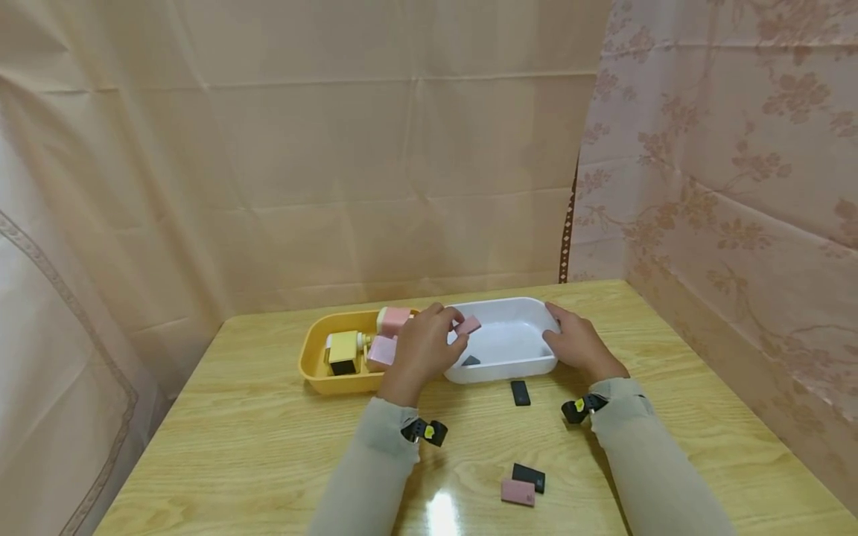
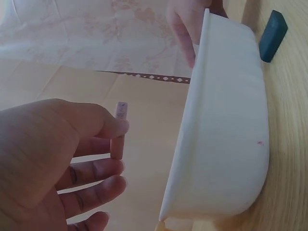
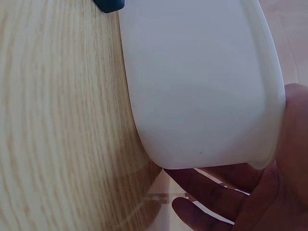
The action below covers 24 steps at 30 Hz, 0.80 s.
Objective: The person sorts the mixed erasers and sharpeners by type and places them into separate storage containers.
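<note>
My left hand (image 1: 427,342) is over the left end of a white plastic tray (image 1: 509,339), pinching a small pink rectangular block (image 1: 468,325) between thumb and forefinger. In the left wrist view this pink block (image 2: 119,139) is seen edge-on above the rim, and the other fingers are spread apart from it. My right hand (image 1: 582,344) grips the tray's right end, its thumb at the rim. From the right wrist, fingers (image 3: 211,195) show along the outside of the end wall. A dark flat piece (image 1: 471,361) lies inside the tray, near its left front corner.
A yellow tray (image 1: 345,385) adjoins on the left, holding a yellow boxy item (image 1: 344,348) and pink boxy ones (image 1: 394,320). On the wooden table, a black block (image 1: 520,393) lies before the white tray; nearer, a pink block (image 1: 518,493) overlaps another black block (image 1: 531,474). Curtains hang behind.
</note>
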Tool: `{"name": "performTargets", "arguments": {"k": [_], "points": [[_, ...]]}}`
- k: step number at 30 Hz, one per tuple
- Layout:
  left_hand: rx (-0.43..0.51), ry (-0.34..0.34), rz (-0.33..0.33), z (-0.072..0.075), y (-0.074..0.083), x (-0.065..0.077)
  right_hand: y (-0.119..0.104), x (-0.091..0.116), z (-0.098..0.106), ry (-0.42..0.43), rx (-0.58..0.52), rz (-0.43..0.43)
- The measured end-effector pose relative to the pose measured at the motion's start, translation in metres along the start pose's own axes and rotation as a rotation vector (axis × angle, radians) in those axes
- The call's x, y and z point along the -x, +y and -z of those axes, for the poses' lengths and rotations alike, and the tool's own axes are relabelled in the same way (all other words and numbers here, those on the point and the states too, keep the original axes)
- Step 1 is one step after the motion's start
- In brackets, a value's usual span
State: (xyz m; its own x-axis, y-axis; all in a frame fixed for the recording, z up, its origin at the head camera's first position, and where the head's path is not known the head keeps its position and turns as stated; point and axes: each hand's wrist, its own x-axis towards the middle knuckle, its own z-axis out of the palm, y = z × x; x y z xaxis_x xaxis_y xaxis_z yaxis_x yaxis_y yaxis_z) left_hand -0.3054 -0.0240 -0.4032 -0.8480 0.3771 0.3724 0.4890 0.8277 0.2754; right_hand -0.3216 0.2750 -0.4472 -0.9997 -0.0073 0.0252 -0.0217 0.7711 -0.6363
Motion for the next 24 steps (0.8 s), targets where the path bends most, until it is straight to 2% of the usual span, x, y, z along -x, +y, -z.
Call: {"name": "performTargets", "arguments": {"k": [8,16,24], "points": [[0.024,0.019,0.031,-0.0028,-0.0050,-0.0005,0.0012,-0.0020,-0.0001,-0.009,-0.006,-0.018],[0.030,0.035,0.028,-0.0032,-0.0066,-0.0018,0.0030,-0.0038,-0.0015,-0.004,-0.007,-0.028],[0.027,0.026,0.046,-0.0060,-0.0068,-0.0011,0.0064,-0.0060,-0.0028,-0.003,0.006,-0.007]]}}
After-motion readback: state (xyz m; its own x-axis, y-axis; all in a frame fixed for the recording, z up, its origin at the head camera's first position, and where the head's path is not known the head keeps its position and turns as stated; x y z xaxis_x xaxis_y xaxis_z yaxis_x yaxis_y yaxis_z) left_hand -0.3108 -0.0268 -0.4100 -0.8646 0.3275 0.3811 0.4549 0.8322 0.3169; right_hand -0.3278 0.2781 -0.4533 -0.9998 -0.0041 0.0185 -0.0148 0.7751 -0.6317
